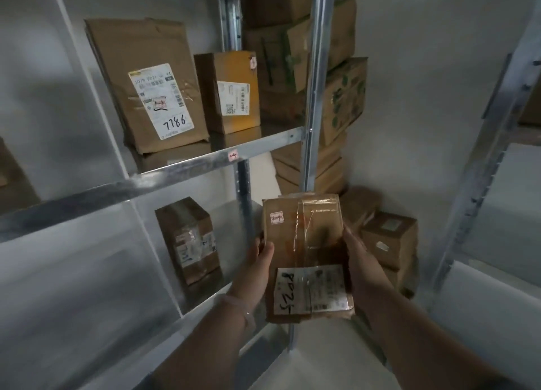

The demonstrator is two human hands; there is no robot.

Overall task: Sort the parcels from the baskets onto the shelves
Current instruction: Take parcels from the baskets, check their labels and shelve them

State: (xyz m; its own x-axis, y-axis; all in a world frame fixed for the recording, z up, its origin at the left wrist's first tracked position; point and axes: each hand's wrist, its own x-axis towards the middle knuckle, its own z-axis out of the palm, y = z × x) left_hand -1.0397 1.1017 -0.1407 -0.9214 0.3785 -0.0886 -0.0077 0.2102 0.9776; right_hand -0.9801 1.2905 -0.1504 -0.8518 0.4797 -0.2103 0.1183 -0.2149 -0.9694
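I hold a flat brown cardboard parcel (307,243) in front of me with both hands. It carries a small red-framed sticker reading 2-4 near its top and a white label with handwritten digits at its lower end. My left hand (257,260) grips its left edge, thumb on the front. My right hand (363,266) grips the right edge. The parcel hangs beside the front post of a metal shelf unit (205,161), level with the lower shelf.
On the upper shelf stand a big brown parcel (146,85) marked 7786 and a smaller yellowish box (231,92). One taped box (190,240) stands on the lower shelf. Stacked cartons (342,96) fill the corner behind; more boxes (389,237) lie on the floor. Another rack (497,126) rises at right.
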